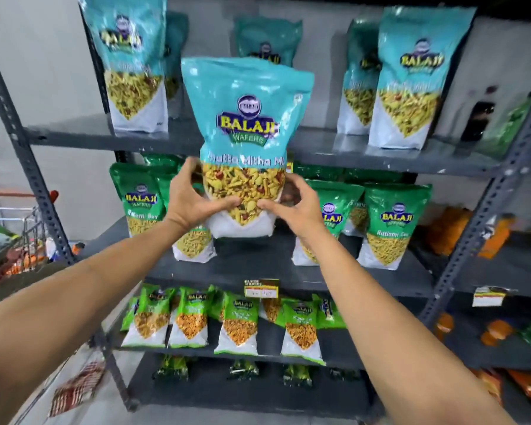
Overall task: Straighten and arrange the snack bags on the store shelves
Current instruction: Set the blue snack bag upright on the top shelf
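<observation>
Bare forearms and hands, nothing worn.
No sleeves, watch or rings show on the left hand (190, 200) or the right hand (298, 210).

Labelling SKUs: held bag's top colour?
Teal top on the held bag, white base; head view.

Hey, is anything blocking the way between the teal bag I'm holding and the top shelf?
Nothing visible does. Both hands, left hand and right hand, hold the teal bag in front of an open gap on the top shelf; only another teal bag stands far back in it.
</observation>
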The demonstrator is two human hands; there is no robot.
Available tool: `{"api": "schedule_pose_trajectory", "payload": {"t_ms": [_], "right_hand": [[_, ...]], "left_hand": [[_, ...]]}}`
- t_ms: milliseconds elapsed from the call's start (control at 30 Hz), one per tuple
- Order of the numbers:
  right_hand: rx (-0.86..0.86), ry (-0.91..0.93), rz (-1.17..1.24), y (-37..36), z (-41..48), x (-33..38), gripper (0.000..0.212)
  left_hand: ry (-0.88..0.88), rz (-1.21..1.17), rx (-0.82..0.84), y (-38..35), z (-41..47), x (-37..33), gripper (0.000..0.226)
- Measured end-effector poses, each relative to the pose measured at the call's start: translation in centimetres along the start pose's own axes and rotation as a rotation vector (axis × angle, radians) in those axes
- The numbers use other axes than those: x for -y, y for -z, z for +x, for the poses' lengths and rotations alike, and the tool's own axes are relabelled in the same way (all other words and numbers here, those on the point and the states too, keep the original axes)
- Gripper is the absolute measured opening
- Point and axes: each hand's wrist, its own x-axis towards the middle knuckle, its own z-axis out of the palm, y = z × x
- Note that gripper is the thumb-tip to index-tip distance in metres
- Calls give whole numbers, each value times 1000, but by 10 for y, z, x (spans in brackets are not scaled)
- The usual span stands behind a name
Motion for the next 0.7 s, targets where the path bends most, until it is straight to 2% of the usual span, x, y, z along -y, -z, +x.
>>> {"api": "schedule_pose_trajectory", "payload": {"t_ms": [67, 133, 300, 500, 700], "right_hand": [[-43, 35, 15, 6, 23, 28, 61], [-74, 70, 15, 12, 45, 53, 54], [-176, 138, -56, 18, 107, 85, 58], [-219, 122, -132, 32, 164, 67, 59], [-220, 103, -203, 38, 203, 47, 58]], "left_hand": [[-6, -7, -39, 7, 31, -18, 75], [22, 5, -45, 10, 60, -31, 83], [74, 20, -71, 6, 128, -50, 101], [130, 32, -30, -33, 185, -44, 85], [166, 22, -32, -63, 219, -20, 86]]}}
